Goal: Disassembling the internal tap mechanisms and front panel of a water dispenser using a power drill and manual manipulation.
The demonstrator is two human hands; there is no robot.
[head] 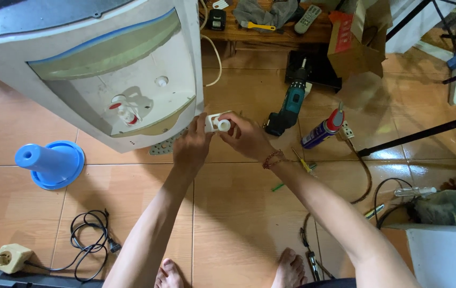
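Bare feet point(228, 272) are being seen at the bottom edge, on the tiled floor point(228, 224). Water dispenser point(105, 69), white and tipped over, is being shown at upper left, its red tap point(124, 109) being left in place. Blue funnel-shaped cap point(49, 162) is being kept beside it. Cordless drill point(289, 106) and spray can point(323, 129) are being left lying to the right. White tap point(217, 124) is being gripped between both hands just beside the dispenser's front: left hand point(192, 146) and right hand point(246, 136) are each being closed around it.
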